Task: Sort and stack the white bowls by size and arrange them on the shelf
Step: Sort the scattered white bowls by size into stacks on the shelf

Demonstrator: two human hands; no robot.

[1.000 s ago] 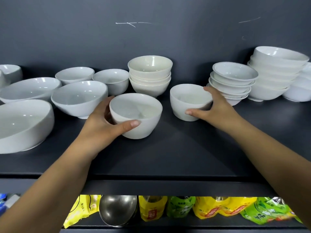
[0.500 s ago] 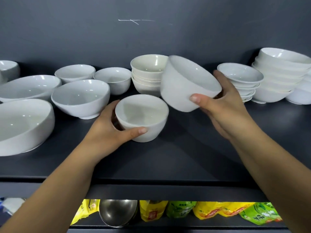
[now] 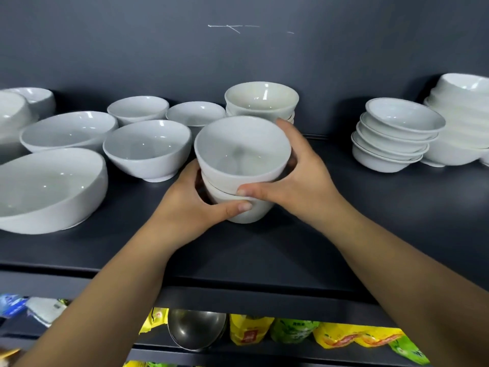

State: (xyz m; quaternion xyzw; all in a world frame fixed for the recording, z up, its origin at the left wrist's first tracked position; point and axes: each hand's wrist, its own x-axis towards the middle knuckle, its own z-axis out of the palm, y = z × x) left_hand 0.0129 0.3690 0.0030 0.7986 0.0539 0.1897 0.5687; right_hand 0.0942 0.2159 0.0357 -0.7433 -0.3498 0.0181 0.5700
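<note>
At the middle of the dark shelf (image 3: 291, 250), one small white bowl (image 3: 242, 149) sits nested in a second small white bowl (image 3: 248, 214) of the same size. My right hand (image 3: 293, 178) wraps around the upper bowl from the right, thumb across its front. The lower bowl is gripped from the left by my left hand (image 3: 195, 207), thumb pressed on its side. Behind them stands a stack of cream bowls (image 3: 260, 102). Further right are a stack of shallow bowls (image 3: 394, 136) and a stack of larger bowls (image 3: 460, 120).
Loose white bowls fill the left side: a medium bowl (image 3: 148, 149), two small ones (image 3: 137, 109) (image 3: 195, 113) at the back, an oval dish (image 3: 66, 131) and a big slanted bowl (image 3: 47, 189). Below the shelf lie a steel bowl (image 3: 197, 329) and yellow and green packets (image 3: 291, 332).
My right hand lifted its bowl off the shelf, carried it left and set it down into the bowl held by my left hand. The left hand stayed on its bowl.
</note>
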